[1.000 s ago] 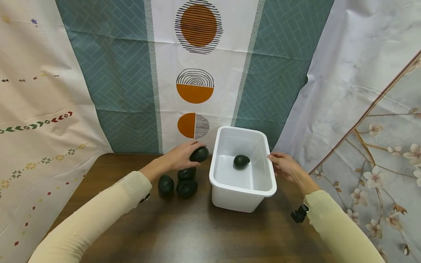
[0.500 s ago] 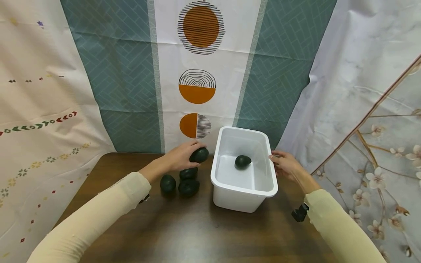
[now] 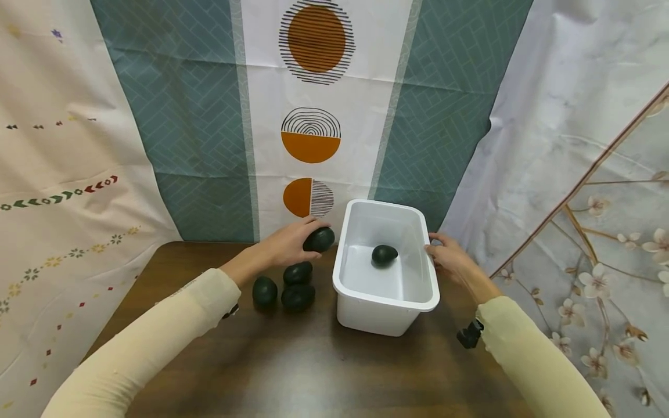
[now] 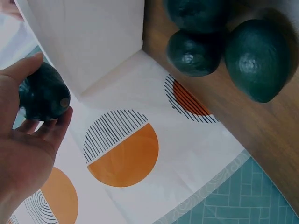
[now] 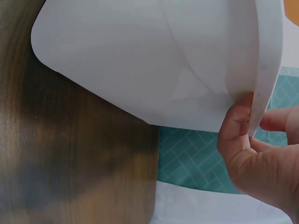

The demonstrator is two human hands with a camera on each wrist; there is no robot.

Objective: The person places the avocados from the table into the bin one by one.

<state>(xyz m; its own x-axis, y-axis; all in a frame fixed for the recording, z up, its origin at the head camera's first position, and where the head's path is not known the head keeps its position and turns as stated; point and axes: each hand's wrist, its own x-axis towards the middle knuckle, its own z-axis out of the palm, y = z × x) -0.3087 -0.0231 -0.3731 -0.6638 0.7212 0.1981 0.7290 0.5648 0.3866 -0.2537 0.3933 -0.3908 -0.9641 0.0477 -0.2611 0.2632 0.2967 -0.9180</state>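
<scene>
In the head view my left hand [image 3: 284, 247] grips a dark green avocado [image 3: 319, 239] just left of the white plastic tub [image 3: 387, 302]. The left wrist view shows thumb and fingers around this avocado [image 4: 44, 93], raised beside the tub's wall [image 4: 88, 37]. One avocado [image 3: 384, 255] lies inside the tub on its floor. Across the table my right hand [image 3: 450, 258] holds the tub's right rim. Seen from the right wrist, that rim [image 5: 268, 56] is between the thumb and curled fingers of the hand [image 5: 261, 163].
Three more avocados sit on the brown wooden table [image 3: 313, 371] left of the tub: a left one [image 3: 265, 291], a back one [image 3: 298, 273] and a front one [image 3: 298, 298]. Patterned cloth [image 3: 204, 145] hangs behind the table, and flowered cloth [image 3: 585, 244] on the right.
My left hand has lifted the avocado slightly up and towards the tub, and its thumb now shows below the fruit. The right hand has shifted slightly along the rim; the tub stays put.
</scene>
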